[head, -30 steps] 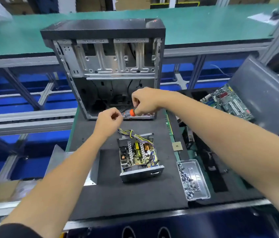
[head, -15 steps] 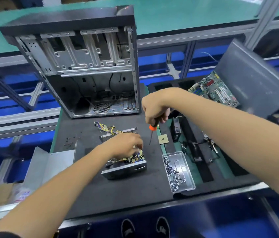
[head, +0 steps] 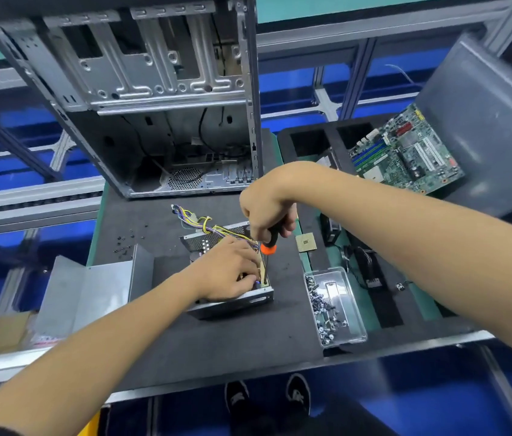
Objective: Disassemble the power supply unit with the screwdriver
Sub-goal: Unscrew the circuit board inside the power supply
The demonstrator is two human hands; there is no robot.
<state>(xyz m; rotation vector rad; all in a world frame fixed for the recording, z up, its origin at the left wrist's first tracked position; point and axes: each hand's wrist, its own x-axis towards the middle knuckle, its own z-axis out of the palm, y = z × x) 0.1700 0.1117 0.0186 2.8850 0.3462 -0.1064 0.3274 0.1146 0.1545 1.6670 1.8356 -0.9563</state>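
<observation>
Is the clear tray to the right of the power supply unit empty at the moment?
No, the clear tray holds a scatter of small screws.

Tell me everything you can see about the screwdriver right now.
The screwdriver has a black grip with an orange collar and a thin metal shaft. It stands nearly upright, tip down inside the near right corner of the open power supply unit. The right hand wraps the grip from above, hiding most of it. The left hand rests on the unit just beside the shaft. The tip itself is too small to make out.
</observation>
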